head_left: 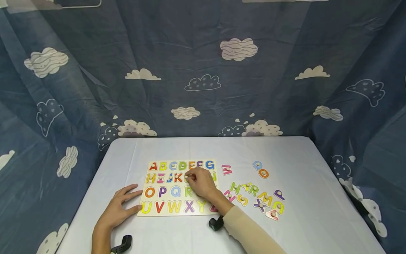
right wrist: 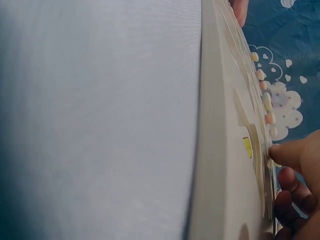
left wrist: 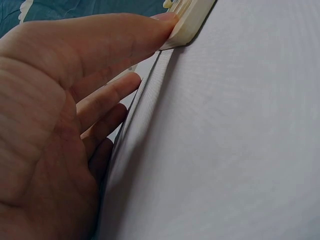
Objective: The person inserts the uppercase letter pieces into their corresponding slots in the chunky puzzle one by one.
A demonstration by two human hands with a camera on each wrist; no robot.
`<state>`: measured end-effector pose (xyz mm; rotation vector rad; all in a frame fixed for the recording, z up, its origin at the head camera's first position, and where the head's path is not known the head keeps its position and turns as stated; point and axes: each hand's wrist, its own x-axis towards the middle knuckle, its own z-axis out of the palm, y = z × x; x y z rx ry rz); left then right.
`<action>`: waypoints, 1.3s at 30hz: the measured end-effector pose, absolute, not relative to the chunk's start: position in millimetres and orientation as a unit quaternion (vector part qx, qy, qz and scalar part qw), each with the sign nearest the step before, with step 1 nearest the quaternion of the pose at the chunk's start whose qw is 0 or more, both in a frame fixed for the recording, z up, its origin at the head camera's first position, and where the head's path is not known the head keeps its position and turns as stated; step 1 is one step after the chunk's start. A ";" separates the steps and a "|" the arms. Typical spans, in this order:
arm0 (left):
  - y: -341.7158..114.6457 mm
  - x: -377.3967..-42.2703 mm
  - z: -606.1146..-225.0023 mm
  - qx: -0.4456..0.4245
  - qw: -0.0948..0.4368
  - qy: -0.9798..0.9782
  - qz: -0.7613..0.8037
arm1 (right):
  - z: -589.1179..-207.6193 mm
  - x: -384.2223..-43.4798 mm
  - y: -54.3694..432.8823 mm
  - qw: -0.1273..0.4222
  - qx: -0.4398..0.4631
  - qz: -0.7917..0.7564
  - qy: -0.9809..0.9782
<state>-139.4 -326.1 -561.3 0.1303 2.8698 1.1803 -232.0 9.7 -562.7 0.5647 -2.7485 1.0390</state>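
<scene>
A wooden alphabet puzzle board lies on the table, with colored letters in rows. Small knobs stand on the letters of its upper rows. My right hand is over the second row, just right of the K piece. Its thumb and fingertips pinch a small letter piece at the board, mostly hidden by the fingers. In the right wrist view the thumb is close against the board's surface. My left hand rests at the board's lower left, fingers spread, its thumb touching the board's edge.
Loose knobbed letters lie right of the board, among them a purple X, a purple P and an orange O. A blue cloud-patterned cloth hangs behind the white table. Black wrist devices sit at both wrists.
</scene>
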 end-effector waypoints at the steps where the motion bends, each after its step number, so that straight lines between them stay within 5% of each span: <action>1: -325.8 -139.6 -561.5 0.043 0.018 0.924 0.380 | -562.2 -231.7 11.5 0.073 0.187 0.349 -0.915; 24: -324.9 -138.0 -559.9 0.045 0.024 0.931 0.362 | -547.7 -244.5 135.3 0.112 0.055 0.334 -0.934; 39: -324.1 -137.9 -558.8 0.035 0.035 0.929 0.366 | -554.9 -243.5 157.6 0.097 0.023 0.329 -0.939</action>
